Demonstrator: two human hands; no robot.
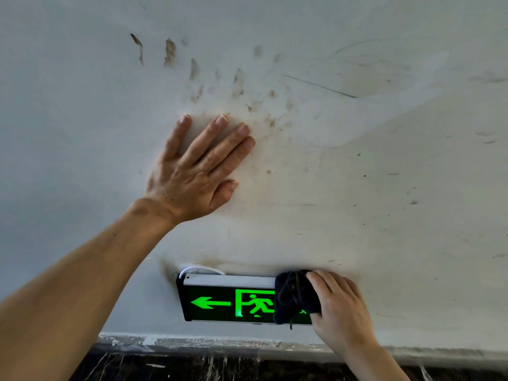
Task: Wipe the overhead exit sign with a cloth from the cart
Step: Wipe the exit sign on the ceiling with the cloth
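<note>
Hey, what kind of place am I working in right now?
Probably a public or commercial building's corridor or stairwell. A lit green running-man exit sign hangs from a stained white painted ceiling, above a dark stone-like wall band.

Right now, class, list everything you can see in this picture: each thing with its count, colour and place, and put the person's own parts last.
exit sign: one, black with lit green arrow and running figure, mounted low on the ceiling surface
cloth: one, dark, pressed on the sign's right end
cable: one, white, looping above the sign's top left
ceiling surface: one, white, stained with brown smudges
dark band: one, dark, along the bottom edge
left hand: one, flat against the surface, fingers spread
right hand: one, holding the cloth
</note>
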